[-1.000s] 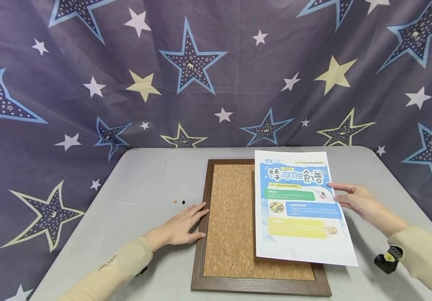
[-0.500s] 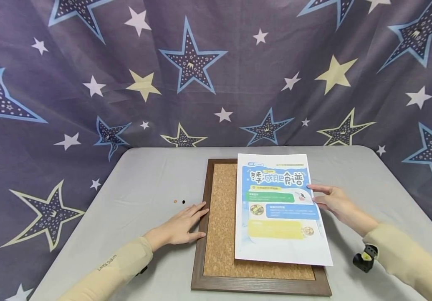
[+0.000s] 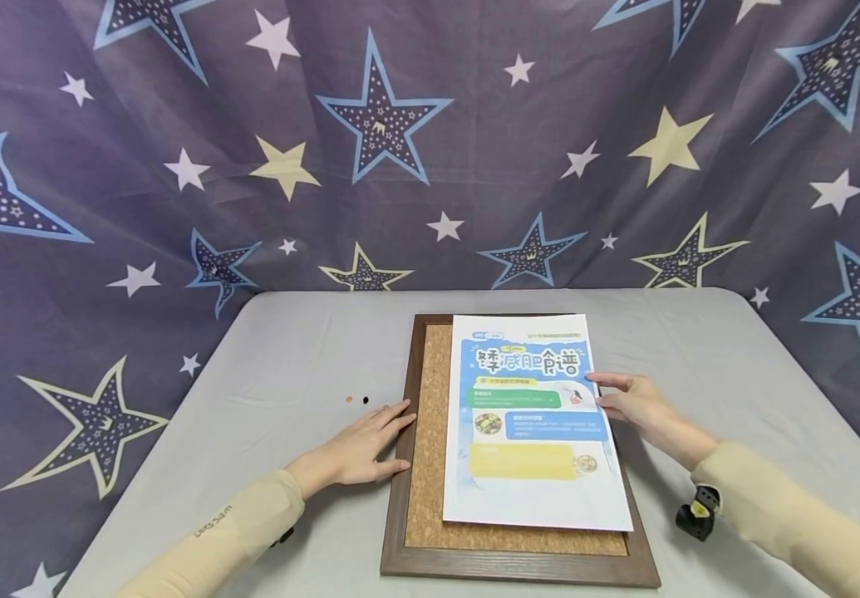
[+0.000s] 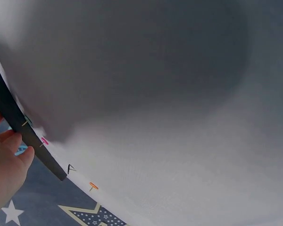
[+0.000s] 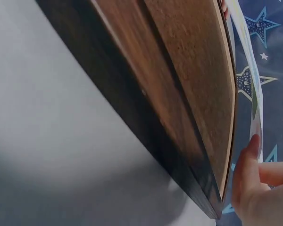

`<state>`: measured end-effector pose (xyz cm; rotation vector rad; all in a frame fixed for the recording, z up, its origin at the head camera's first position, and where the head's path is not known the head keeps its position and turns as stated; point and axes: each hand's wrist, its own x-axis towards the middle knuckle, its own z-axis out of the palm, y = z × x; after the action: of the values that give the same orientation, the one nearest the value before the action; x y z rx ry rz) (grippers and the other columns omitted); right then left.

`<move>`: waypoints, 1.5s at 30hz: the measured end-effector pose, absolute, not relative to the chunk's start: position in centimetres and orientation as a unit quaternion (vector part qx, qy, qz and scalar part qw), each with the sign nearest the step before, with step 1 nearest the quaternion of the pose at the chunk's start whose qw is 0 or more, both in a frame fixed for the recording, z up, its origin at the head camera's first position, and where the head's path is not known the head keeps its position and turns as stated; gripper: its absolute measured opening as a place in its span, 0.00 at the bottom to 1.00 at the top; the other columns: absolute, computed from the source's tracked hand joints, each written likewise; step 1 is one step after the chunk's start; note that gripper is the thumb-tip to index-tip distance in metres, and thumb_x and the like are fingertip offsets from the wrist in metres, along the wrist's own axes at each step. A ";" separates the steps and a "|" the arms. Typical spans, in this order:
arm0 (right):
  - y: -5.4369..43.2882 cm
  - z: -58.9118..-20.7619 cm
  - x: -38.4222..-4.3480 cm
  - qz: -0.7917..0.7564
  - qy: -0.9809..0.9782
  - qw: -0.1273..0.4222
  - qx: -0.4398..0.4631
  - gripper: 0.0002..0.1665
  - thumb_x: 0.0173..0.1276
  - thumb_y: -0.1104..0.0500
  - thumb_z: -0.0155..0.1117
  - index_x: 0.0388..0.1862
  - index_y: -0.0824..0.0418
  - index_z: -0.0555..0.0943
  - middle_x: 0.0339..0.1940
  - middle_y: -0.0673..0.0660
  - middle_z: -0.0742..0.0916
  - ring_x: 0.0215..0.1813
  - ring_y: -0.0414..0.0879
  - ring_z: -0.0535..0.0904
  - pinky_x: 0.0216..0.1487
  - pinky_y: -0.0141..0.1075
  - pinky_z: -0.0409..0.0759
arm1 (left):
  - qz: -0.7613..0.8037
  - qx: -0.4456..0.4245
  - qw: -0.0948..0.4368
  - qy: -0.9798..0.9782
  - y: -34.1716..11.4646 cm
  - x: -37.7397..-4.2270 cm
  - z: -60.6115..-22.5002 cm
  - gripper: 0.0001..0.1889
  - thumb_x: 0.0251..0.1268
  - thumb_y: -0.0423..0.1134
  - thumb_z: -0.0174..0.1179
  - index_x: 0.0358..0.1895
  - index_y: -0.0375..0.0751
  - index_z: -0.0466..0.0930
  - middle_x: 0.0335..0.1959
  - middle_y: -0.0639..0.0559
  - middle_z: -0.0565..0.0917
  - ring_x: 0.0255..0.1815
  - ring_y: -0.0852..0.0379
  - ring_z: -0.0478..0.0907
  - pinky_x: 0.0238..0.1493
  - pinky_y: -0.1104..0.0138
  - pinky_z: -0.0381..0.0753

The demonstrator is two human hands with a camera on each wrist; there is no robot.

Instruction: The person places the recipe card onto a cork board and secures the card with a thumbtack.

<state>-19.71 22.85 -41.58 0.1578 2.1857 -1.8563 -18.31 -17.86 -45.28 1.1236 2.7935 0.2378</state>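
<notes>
Sheet: a white rectangular paper sheet printed in blue, green and yellow [image 3: 538, 423] is held face up over the board; cork shows at left and below, and a gap beneath it is seen from the right wrist.
Right-hand grip: the sheet's right edge is pinched between thumb and fingers of the right hand [image 3: 639, 407], probably so that the print is left uncovered.
Board: brown cork panel [image 3: 428, 465] in a dark brown wooden frame [image 3: 519, 567], laid flat.
Left-hand contact: the frame's left side is touched by the left hand [image 3: 358, 448], fingers apart, thumb spread away; board apparently being steadied.
Pins: orange pin [image 4: 94, 186], black pin [image 4: 71, 168], pink pin [image 4: 45, 141] and a greenish pin [image 4: 26, 121] are lined up left of the frame, presumably for easy reach.
Ground: grey cloth-covered table [image 3: 295, 357].
</notes>
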 end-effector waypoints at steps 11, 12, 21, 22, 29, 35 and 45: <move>21.5 -42.7 -19.9 -0.630 0.761 0.139 0.063 0.29 0.56 0.76 0.49 0.60 0.75 0.63 0.58 0.75 0.65 0.34 0.38 0.78 0.37 0.30 0.78 | 0.086 0.387 0.034 0.917 -17.9 -18.4 -45.5 0.36 0.60 0.59 0.46 0.65 0.38 0.56 0.68 0.41 0.53 0.67 0.48 0.52 0.64 0.55 0.52; 21.4 -42.8 -19.9 -0.631 0.761 0.139 0.064 0.29 0.56 0.76 0.49 0.59 0.76 0.63 0.58 0.75 0.66 0.34 0.39 0.78 0.37 0.30 0.78 | 0.087 0.389 0.031 0.917 -17.9 -18.4 -45.6 0.36 0.60 0.59 0.46 0.65 0.37 0.57 0.67 0.41 0.53 0.66 0.48 0.53 0.64 0.54 0.53; 21.0 -43.2 -19.9 -0.634 0.758 0.144 0.056 0.28 0.58 0.76 0.48 0.60 0.76 0.61 0.57 0.74 0.66 0.34 0.38 0.77 0.36 0.30 0.78 | 0.082 0.380 0.047 0.920 -17.8 -18.3 -45.2 0.37 0.61 0.60 0.45 0.66 0.38 0.54 0.69 0.43 0.50 0.68 0.50 0.50 0.65 0.56 0.49; 20.9 -43.3 -19.9 -0.632 0.759 0.142 0.056 0.28 0.58 0.76 0.48 0.60 0.76 0.62 0.57 0.74 0.67 0.34 0.38 0.77 0.36 0.30 0.78 | 0.081 0.380 0.050 0.920 -17.8 -18.3 -45.2 0.37 0.61 0.60 0.44 0.66 0.38 0.54 0.69 0.43 0.50 0.68 0.50 0.49 0.65 0.56 0.49; 20.7 -43.7 -19.9 -0.612 0.777 0.139 0.047 0.26 0.59 0.75 0.49 0.59 0.76 0.63 0.56 0.74 0.67 0.35 0.39 0.77 0.37 0.31 0.78 | 0.084 0.381 0.049 0.919 -17.7 -18.2 -45.1 0.36 0.61 0.59 0.45 0.66 0.38 0.55 0.68 0.42 0.50 0.68 0.48 0.50 0.65 0.54 0.49; 20.7 -43.9 -19.9 -0.583 0.802 0.125 0.041 0.25 0.60 0.74 0.50 0.58 0.75 0.65 0.55 0.74 0.69 0.36 0.42 0.79 0.37 0.34 0.79 | 0.086 0.375 0.055 0.921 -17.8 -18.2 -45.1 0.36 0.61 0.59 0.45 0.66 0.38 0.54 0.69 0.43 0.50 0.68 0.49 0.49 0.65 0.56 0.49; 20.3 -44.2 -19.9 -0.555 0.824 0.109 0.033 0.23 0.60 0.75 0.50 0.57 0.74 0.67 0.55 0.75 0.70 0.40 0.48 0.79 0.38 0.36 0.79 | 0.093 0.380 0.049 0.919 -17.8 -18.2 -45.2 0.36 0.61 0.59 0.45 0.66 0.37 0.55 0.68 0.42 0.50 0.68 0.47 0.50 0.65 0.54 0.50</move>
<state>-19.94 20.32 -44.21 0.0980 2.4244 -1.6315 -18.23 -17.84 -45.20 1.1579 2.8014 0.2822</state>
